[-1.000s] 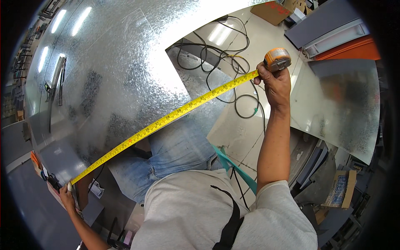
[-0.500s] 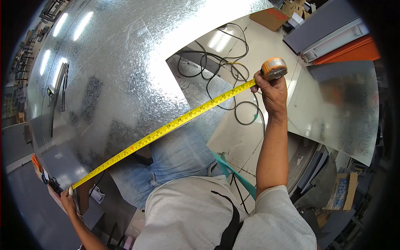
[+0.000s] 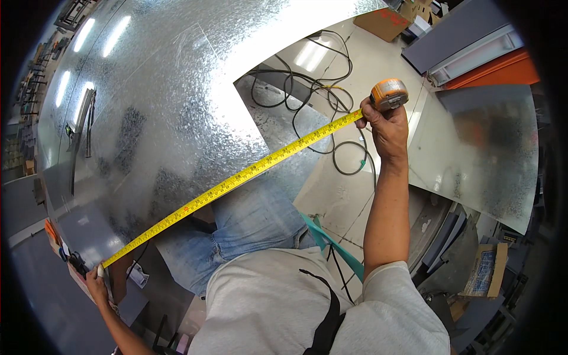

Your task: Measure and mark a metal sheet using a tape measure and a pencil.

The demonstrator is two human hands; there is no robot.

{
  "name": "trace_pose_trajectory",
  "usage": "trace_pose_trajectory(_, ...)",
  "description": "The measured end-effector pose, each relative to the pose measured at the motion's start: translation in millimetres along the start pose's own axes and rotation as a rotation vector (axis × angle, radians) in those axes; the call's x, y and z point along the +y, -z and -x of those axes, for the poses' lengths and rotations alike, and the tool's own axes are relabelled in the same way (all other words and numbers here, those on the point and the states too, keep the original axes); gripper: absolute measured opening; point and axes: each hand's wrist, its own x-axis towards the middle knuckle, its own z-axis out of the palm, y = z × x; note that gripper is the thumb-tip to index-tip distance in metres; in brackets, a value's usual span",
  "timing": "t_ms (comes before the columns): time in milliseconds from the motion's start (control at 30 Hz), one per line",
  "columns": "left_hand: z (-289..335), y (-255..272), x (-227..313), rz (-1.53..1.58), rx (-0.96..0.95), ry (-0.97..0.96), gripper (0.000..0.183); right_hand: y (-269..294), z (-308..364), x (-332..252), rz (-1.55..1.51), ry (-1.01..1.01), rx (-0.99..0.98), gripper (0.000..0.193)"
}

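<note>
A tape measure (image 3: 389, 94) with an orange and silver case is in my right hand (image 3: 387, 133), raised at the right past the sheet's edge. Its yellow blade (image 3: 239, 178) stretches taut down to the lower left. There my left hand (image 3: 97, 285) pinches the blade's end, with something white at the fingertip. The blade runs along the near edge of a large shiny galvanized metal sheet (image 3: 177, 118) and passes its corner on the way to the case. My fingers are closed at both ends.
Black cable (image 3: 290, 89) lies in loops on the tiled floor (image 3: 331, 201). Another metal sheet (image 3: 479, 154) stands at the right. Black scissors (image 3: 76, 260) lie beside my left hand. Grey and orange panels (image 3: 494, 71) and a cardboard box (image 3: 381, 25) stand at the far right.
Almost nothing differs. The tape measure's case has risen very slightly, and the view has shifted a little; both hands keep their hold on the tape.
</note>
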Motion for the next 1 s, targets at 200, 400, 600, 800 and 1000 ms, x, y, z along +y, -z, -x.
trace_pose_trajectory(200,-0.8,-1.5,-1.7,-0.001,0.007,0.038,0.037,0.3,-0.3,-0.6,-0.002,-0.001,-0.005,0.034)
trace_pose_trajectory(400,-1.5,-2.1,-6.6,0.014,0.015,0.017,0.037,0.0,-0.3,-2.2,0.015,-0.010,-0.020,0.033)
trace_pose_trajectory(600,-3.3,-4.4,-8.7,0.067,0.026,0.013,0.037,-1.7,0.0,-3.2,0.022,-0.010,-0.009,0.032)
trace_pose_trajectory(800,-0.7,-2.1,-1.6,0.013,0.036,0.000,0.037,-1.5,0.1,-2.4,0.009,-0.011,-0.005,0.033)
trace_pose_trajectory(1000,-0.3,-1.7,-0.3,0.006,0.036,-0.016,0.036,0.0,-0.4,-1.1,0.001,-0.010,-0.009,0.033)
